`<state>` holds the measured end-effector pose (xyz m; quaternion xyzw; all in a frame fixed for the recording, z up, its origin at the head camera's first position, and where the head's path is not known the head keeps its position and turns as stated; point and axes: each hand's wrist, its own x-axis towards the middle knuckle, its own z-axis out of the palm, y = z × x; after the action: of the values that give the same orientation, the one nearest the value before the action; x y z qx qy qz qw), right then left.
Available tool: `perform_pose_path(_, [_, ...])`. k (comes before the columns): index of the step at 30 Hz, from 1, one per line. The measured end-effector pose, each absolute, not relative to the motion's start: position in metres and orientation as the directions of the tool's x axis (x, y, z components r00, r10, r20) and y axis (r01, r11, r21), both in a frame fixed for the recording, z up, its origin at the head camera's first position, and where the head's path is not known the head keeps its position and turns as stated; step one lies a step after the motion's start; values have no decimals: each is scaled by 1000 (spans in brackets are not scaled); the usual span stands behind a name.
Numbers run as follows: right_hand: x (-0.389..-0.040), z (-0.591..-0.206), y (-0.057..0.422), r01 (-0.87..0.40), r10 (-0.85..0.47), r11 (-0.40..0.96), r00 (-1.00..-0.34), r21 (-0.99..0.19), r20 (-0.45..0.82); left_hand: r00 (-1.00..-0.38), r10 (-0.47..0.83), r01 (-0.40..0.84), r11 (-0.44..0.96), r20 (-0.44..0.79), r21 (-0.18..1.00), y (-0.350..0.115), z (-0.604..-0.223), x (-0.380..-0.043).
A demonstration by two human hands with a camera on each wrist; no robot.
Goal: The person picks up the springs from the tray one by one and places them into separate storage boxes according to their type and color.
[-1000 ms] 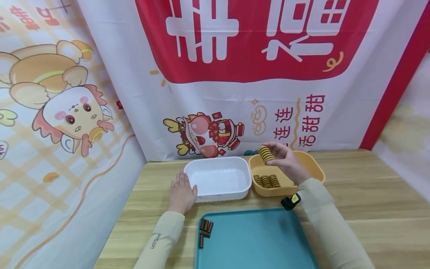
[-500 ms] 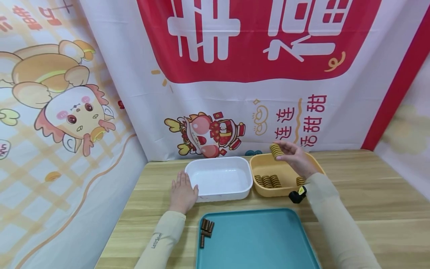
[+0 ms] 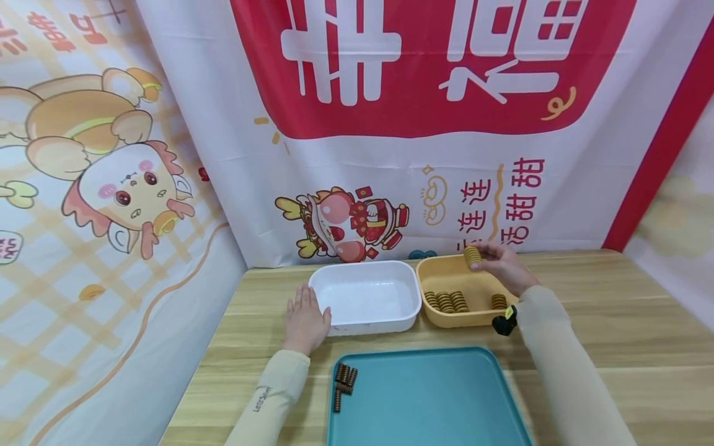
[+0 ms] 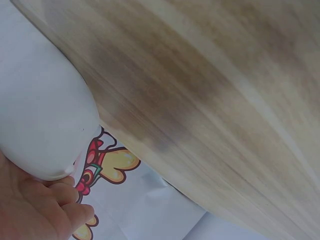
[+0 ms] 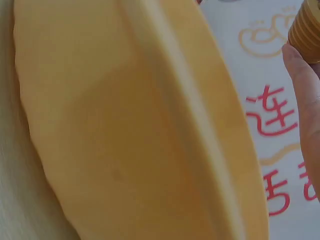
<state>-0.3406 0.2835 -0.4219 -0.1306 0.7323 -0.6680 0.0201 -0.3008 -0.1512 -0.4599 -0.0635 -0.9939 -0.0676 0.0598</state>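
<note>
My right hand [image 3: 506, 267] pinches a ribbed yellow-brown stack of round cookies [image 3: 472, 254] over the back rim of the yellow bin [image 3: 440, 322]. The right wrist view shows the held cookie stack [image 5: 306, 32] with the thumb against its end, beside the bin's wall [image 5: 110, 125]. Inside the bin lie several similar stacks [image 3: 444, 302] at the front left and another stack [image 3: 499, 301] at the front right. My left hand [image 3: 305, 322] rests with extended fingers against the left side of the white bin [image 3: 362, 326]. That bin [image 4: 45, 110] holds nothing.
A teal tray [image 3: 424, 402] lies in front of the bins, with several dark brown ribbed pieces [image 3: 344, 379] at its upper left. A black wrist device [image 3: 504, 321] hangs by the right sleeve. A printed cloth [image 3: 424, 118] rises behind the wooden table [image 3: 625, 322].
My right hand has moved to the right with the cookie stack, over the yellow bin, and the stack at the bin's front right has come into view. The left hand stays against the white bin.
</note>
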Motion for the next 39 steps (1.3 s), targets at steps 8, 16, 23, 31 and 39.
perform_pose_path(8, [-345,-438,295,-130,-227,229,-971,-965,76,-987,113,129,981,117,142,-152,-461,-302])
perform_pose_path(16, [-341,-449,295,-164,-226,432,-972,-887,69,-985,114,133,979,131,151,-150,-461,-301])
perform_pose_path(23, [-348,-458,286,-255,-353,719,-935,-647,-24,-985,113,132,980,129,151,-150,-461,-300])
perform_pose_path(31, [-352,-458,271,-414,-478,813,-876,-410,-64,-986,111,131,978,122,164,-148,-458,-300])
perform_pose_path(39, [-348,-455,265,-404,-466,847,-877,-345,-119,-987,111,129,979,115,158,-149,-460,-300])
